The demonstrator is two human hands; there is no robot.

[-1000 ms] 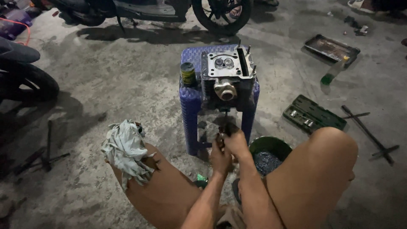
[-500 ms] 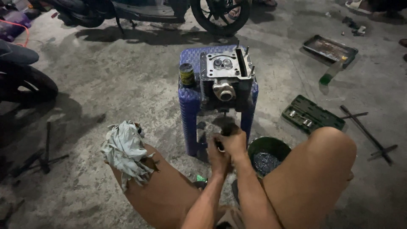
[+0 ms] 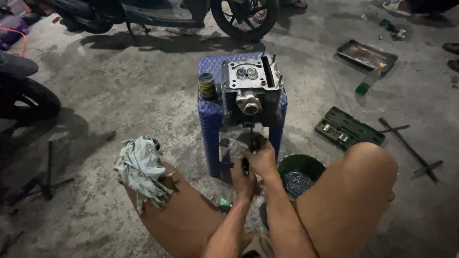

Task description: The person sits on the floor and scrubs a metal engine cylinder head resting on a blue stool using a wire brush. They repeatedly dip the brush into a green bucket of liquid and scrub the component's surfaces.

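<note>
Head view: both hands, left hand (image 3: 244, 179) and right hand (image 3: 262, 157), grip slim dark tool (image 3: 252, 138) under ribbed metal cylinder head (image 3: 251, 91).

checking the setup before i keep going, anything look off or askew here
The metal engine part sits at the front edge of a small blue plastic stool, overhanging slightly toward the hands working a dark tool below it. A rag is draped over the left knee. A green bottle lies on its side on the concrete.

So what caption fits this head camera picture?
Both hands, left hand and right hand, grip a dark tool below an engine part on a blue stool.
</note>
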